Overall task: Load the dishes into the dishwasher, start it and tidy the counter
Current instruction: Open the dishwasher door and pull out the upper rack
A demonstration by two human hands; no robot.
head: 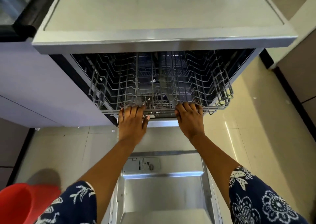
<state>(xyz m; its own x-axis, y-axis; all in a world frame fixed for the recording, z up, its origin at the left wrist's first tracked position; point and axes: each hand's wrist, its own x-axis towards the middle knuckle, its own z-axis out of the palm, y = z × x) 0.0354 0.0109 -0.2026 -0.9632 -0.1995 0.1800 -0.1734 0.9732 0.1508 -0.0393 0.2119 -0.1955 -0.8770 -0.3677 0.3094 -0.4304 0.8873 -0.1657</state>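
- While both hands hold the same wire rail, neither is nearer. The left hand [132, 119] and right hand [189, 119] sit either side of the middle of the front edge, with fingers curled over the rail and gripping it.
- Straight ahead of them lies the upper rack [160, 80], partly out of the mouth of the dishwasher [243, 68]. Its long side runs left to right, and its slide line runs toward and away from the person. I judge the coming move to be an even two-handed pull or push along that line, though I cannot tell which.
- It is grey coated wire, an open grid with rows of bent tines, and holds no dishes.
- Under the forearms the door [162, 194] lies dropped flat. Its brushed-steel inner face carries a dispenser [145, 165] with a round knob.
- Above, the counter [153, 13] is pale and matte with a raised rim.
- At lower left, a red plastic tub [17, 205] stands on the glossy tiled floor [248, 129].
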